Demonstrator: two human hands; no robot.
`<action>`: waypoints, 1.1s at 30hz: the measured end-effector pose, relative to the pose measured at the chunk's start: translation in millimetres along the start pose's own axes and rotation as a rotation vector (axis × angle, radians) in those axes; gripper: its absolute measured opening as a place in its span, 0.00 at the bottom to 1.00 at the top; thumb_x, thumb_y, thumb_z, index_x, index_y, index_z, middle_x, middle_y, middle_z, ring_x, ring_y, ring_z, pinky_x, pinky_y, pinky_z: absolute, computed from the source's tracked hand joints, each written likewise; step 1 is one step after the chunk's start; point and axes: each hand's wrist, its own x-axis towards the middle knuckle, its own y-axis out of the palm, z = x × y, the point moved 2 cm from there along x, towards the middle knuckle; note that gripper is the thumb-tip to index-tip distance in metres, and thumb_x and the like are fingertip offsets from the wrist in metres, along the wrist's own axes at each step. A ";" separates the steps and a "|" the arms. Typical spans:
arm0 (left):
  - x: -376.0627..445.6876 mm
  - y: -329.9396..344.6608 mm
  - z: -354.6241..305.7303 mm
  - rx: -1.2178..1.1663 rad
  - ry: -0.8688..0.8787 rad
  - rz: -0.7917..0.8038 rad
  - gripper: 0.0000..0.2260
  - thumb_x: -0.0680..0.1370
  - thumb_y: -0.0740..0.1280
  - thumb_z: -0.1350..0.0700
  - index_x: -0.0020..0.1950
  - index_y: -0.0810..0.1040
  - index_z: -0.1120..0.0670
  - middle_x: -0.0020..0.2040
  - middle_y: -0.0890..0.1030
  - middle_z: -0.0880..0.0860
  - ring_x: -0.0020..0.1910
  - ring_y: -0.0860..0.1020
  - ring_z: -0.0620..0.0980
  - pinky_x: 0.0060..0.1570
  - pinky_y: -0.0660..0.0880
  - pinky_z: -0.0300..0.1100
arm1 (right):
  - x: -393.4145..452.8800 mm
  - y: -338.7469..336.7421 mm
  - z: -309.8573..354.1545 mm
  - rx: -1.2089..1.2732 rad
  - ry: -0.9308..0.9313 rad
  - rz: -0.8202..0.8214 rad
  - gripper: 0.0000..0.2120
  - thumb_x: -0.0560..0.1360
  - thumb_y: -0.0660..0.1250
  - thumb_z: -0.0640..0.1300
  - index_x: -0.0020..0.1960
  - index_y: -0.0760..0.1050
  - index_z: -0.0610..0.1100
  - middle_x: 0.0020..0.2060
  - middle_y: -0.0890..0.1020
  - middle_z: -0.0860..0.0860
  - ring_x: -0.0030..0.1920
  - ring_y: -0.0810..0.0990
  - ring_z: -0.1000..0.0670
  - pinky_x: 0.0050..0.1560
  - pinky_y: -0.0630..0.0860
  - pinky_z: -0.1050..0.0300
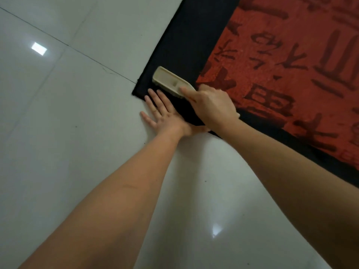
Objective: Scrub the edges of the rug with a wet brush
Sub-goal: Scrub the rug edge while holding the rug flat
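Two bare forearms reach up from the bottom edge across the pale glossy tile floor [58, 133], converging on the near corner of the rug [272, 65]. That corner serves as the landmark: the rug is red with dark characters and has a wide black border [184, 45], and its corner points toward the left of the view, where a thin grout line runs to meet it.

Just nearer than the corner, the left hand [163, 113] lies flat and spread, fingers straight. Its palm rests on the tile right at the rug's near edge, and its longer fingertips reach onto the black border beside the corner. It holds nothing.

Immediately to the right of it, and slightly farther onto the rug, the right hand [211, 105] is curled around the handle of a cream plastic brush [171, 80], with the thumb laid along the top of the brush body. The brush head extends away from this hand toward the corner, bristles down on the black border, just beyond the left hand's fingertips and close to touching them.

Beyond the brush, the border runs away toward the top of the view, with the red field to its right.
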 end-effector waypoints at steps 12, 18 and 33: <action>0.6 2.1 0.9 0.012 0.007 -0.020 0.64 0.65 0.67 0.28 0.74 0.25 0.63 0.74 0.25 0.61 0.74 0.27 0.60 0.73 0.37 0.65 | 34.3 -12.6 37.2 -0.019 -0.103 -0.013 0.16 0.81 0.54 0.49 0.68 0.66 0.55 0.41 0.68 0.48 0.44 0.79 0.40 0.37 0.66 0.52; 2.0 5.5 4.1 -0.010 0.026 0.010 0.76 0.52 0.68 0.20 0.71 0.21 0.61 0.70 0.20 0.60 0.70 0.21 0.59 0.69 0.31 0.64 | -59.4 -9.4 -52.0 0.022 0.003 -0.056 0.21 0.79 0.62 0.47 0.71 0.67 0.58 0.36 0.69 0.47 0.31 0.76 0.39 0.29 0.70 0.51; 2.2 7.6 5.8 -0.012 0.040 -0.033 0.75 0.52 0.67 0.20 0.72 0.22 0.62 0.72 0.21 0.61 0.71 0.23 0.59 0.70 0.32 0.64 | -55.7 5.2 -38.8 0.046 0.031 -0.030 0.26 0.76 0.44 0.62 0.71 0.67 0.62 0.38 0.68 0.50 0.36 0.73 0.43 0.36 0.64 0.52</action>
